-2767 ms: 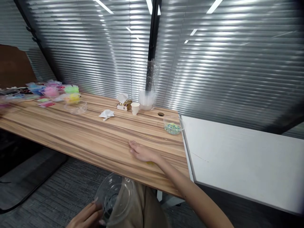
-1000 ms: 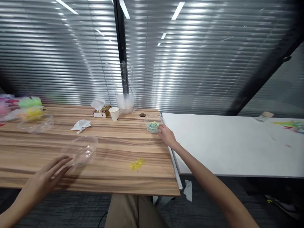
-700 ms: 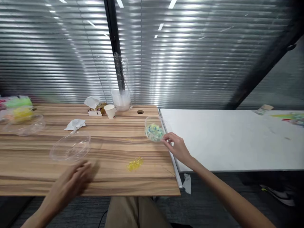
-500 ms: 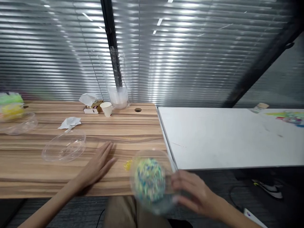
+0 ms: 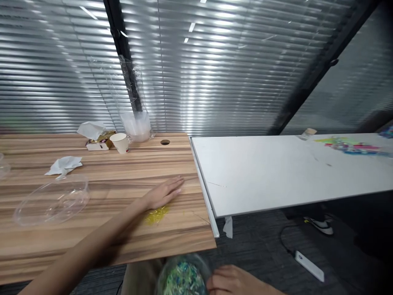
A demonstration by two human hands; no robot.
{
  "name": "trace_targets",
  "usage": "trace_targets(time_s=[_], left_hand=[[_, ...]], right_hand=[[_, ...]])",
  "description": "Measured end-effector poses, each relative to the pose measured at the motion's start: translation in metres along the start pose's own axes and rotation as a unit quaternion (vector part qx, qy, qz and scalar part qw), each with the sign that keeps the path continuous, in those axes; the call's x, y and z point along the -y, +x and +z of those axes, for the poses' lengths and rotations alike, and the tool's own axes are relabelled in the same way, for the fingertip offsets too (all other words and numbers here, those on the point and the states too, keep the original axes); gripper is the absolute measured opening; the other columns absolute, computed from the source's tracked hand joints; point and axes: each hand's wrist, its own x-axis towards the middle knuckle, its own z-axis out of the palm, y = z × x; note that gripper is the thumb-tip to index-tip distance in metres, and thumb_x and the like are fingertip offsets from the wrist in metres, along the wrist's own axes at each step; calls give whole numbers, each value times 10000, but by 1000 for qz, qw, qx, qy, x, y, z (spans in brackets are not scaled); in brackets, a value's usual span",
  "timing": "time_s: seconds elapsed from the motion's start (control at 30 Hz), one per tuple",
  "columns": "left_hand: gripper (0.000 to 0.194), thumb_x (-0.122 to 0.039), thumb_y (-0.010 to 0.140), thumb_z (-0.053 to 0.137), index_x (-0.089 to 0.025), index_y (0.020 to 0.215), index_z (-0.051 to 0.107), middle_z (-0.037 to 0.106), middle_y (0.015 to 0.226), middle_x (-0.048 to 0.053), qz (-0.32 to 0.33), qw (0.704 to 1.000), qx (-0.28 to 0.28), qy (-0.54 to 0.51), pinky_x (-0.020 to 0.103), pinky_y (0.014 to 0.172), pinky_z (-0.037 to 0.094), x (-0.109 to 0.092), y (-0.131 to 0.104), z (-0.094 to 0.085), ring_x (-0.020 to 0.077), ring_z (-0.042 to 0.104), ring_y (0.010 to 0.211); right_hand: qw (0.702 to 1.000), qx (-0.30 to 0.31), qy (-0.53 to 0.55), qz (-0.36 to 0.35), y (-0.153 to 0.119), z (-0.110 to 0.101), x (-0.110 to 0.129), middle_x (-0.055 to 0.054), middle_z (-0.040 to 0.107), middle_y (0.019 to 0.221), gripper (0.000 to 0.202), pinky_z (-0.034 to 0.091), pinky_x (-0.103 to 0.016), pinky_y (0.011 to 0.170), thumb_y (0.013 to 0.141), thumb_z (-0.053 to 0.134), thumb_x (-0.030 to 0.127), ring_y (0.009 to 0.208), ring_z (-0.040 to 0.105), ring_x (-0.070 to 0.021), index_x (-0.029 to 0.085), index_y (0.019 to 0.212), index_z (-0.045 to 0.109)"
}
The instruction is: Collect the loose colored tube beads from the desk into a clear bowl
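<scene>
My left hand (image 5: 163,193) lies flat on the wood-grain table, fingers stretched out toward its right end. Just below that hand is a small scatter of thin yellow bits (image 5: 157,214). My right hand (image 5: 231,280) grips the rim of a clear plastic bowl (image 5: 201,262) in front of the table edge, above my lap. Inside the bowl is a heap of small green, blue and white pieces (image 5: 184,279), too fine to name; its lower part is cut off by the picture's edge. An oval clear plastic container (image 5: 52,203) sits on the table's left.
A crumpled tissue (image 5: 64,164), a tissue box (image 5: 100,141), a paper cup (image 5: 120,143) and a translucent tub (image 5: 136,127) stand farther back. On the right, a white table (image 5: 260,176) bears coloured strips (image 5: 353,146). A power strip (image 5: 309,266) lies on the floor.
My left hand has slid right across the table, past the yellow bits. My right hand has lowered the bowl from over the table edge to below it. The view has turned right.
</scene>
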Motion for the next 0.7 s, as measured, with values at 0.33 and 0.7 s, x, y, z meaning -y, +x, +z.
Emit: trace_targets(time_s=[0.33,0.7], left_hand=[[423,-354,975,254,-235,1327,456,448,1394,27,99,980,80,-153,372,1121,257,-37,-25,-1,168,355,1316],[423,-368,975,235,-276,1286,505,466,1379,-11,18,981,59,-185,367,1111,261,-38,-74,-16,182,405,1284]], right_hand=[[999,26,10,-20,17,-6,-19,-79,625,1041,337,467,-277,759,892,460,479,837,596,-172,166,979,550],[999,23,4,-47,35,-6,-20,-94,624,1042,356,486,-275,758,903,439,468,878,597,-184,142,968,566]])
